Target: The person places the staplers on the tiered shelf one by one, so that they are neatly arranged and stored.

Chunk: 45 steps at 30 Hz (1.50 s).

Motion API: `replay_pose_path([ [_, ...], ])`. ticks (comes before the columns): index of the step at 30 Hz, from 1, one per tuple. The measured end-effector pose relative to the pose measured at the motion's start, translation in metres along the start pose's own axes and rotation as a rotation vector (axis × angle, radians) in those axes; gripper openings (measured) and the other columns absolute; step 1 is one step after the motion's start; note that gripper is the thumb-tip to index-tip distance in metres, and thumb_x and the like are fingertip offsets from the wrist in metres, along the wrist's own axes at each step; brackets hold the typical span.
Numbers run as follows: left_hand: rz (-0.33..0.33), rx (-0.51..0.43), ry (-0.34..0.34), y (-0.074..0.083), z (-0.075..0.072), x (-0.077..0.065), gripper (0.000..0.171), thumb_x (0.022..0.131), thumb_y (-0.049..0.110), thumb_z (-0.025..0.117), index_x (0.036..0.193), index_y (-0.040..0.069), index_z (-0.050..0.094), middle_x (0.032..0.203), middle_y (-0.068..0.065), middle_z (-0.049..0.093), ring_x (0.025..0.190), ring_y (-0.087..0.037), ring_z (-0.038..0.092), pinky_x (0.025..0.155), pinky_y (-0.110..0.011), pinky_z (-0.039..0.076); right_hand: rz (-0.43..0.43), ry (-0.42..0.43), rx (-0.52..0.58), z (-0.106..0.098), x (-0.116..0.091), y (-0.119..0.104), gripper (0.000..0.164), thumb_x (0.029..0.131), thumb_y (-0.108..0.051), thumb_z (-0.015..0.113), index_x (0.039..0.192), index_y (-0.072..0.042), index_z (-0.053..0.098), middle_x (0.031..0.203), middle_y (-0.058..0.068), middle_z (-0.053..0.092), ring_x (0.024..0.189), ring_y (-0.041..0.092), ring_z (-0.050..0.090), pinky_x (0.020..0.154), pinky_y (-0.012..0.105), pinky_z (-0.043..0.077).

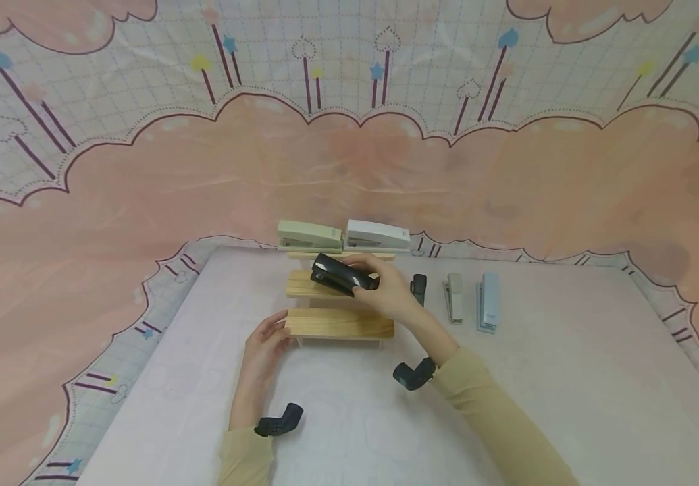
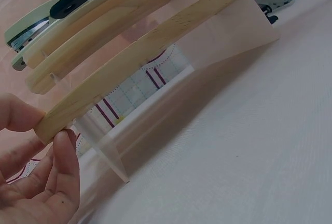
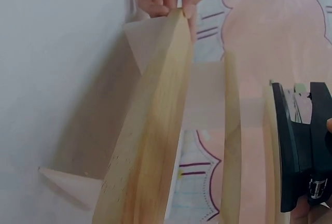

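A three-tier wooden display shelf [image 1: 340, 324] with translucent supports stands on the table. At its lowest board's left end, my left hand [image 1: 264, 341] pinches the wood, thumb above and fingers beneath, as the left wrist view shows. My right hand [image 1: 392, 287] grips a black stapler [image 1: 337, 273] by its right end, tilted over the middle board. Close by in the right wrist view, that stapler [image 3: 295, 156] shows its dark base and upper arm side-on. A light green stapler [image 1: 309, 234] and a white stapler [image 1: 377, 234] lie side by side on the top board.
Right of the shelf, another black stapler [image 1: 419, 289] lies partly behind my right forearm. Beyond it are a greyish-beige stapler [image 1: 454, 297] and a light blue stapler [image 1: 488, 302] on the white tabletop [image 1: 568, 378]. A patterned pink cloth [image 1: 446, 189] hangs behind.
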<state>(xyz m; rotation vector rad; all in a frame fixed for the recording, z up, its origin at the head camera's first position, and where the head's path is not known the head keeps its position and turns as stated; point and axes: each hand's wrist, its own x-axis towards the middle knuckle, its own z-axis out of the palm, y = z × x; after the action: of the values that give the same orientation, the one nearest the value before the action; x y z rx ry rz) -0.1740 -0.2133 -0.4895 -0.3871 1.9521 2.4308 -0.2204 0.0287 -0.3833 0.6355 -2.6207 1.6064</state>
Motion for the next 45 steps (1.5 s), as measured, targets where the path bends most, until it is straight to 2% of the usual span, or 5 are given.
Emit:
replay_pose_path([
  [9,-0.012,0.018,0.004,0.000,-0.001,0.000,0.046,0.092,-0.001,0.053,0.138,0.001,0.046,0.094,0.014,0.063,0.086,-0.002,0.060,0.076,-0.016,0.050,-0.042,-0.058,-0.027,0.012,0.012,-0.006,0.049,0.081,-0.002,0.063,0.126,-0.019,0.059,0.125,0.005,0.064,0.112,0.025,0.057,0.094,0.038,0.048],
  [18,-0.004,0.021,-0.002,-0.001,-0.002,0.000,0.047,0.092,-0.001,0.054,0.138,0.000,0.045,0.093,0.014,0.064,0.085,-0.002,0.060,0.076,-0.016,0.050,-0.091,-0.116,-0.049,0.021,0.024,-0.012,0.052,0.078,0.000,0.062,0.128,-0.016,0.058,0.123,0.008,0.063,0.113,0.023,0.057,0.096,0.036,0.045],
  [27,-0.006,0.003,-0.007,-0.002,-0.002,0.001,0.046,0.092,-0.002,0.053,0.138,0.001,0.045,0.092,0.014,0.065,0.086,-0.002,0.061,0.076,-0.015,0.050,-0.086,-0.177,-0.064,0.029,0.034,-0.016,0.053,0.080,0.001,0.061,0.129,-0.017,0.057,0.127,0.009,0.061,0.118,0.023,0.054,0.101,0.039,0.044],
  [34,-0.006,0.026,-0.003,-0.001,-0.001,0.001,0.046,0.092,-0.001,0.054,0.137,0.002,0.047,0.095,0.014,0.064,0.087,-0.002,0.061,0.077,-0.016,0.050,-0.098,-0.222,-0.092,0.032,0.041,-0.014,0.052,0.080,0.002,0.061,0.129,-0.016,0.057,0.127,0.011,0.062,0.118,0.022,0.054,0.102,0.038,0.044],
  [45,-0.009,0.024,0.001,-0.001,-0.001,0.000,0.046,0.092,-0.002,0.053,0.137,0.002,0.047,0.096,0.013,0.063,0.088,-0.003,0.061,0.076,-0.016,0.051,-0.047,-0.267,-0.062,0.036,0.045,-0.014,0.052,0.083,0.002,0.059,0.131,-0.017,0.055,0.131,0.012,0.059,0.115,0.024,0.054,0.101,0.039,0.045],
])
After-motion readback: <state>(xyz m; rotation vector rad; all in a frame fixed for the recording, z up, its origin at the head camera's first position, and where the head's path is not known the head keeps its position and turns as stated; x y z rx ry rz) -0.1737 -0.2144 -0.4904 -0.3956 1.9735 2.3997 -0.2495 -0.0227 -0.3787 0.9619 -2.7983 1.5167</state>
